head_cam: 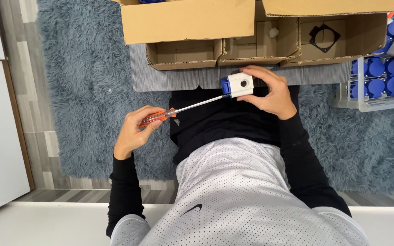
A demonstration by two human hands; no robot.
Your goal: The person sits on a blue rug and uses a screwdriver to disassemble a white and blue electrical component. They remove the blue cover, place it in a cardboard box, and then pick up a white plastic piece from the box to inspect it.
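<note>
Socket block point(239, 85), white with a blue end, sat at centre frame, just below the cardboard boxes point(233, 45). The screwdriver point(178, 110) tip met its blue end, so fastening looked underway, not finished. Right hand point(270, 91) was curled around the block; left hand point(135, 130) was closed on the orange handle.

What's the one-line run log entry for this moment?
left hand: orange-handled screwdriver | right hand: white-and-blue plastic block | tip at block
</note>
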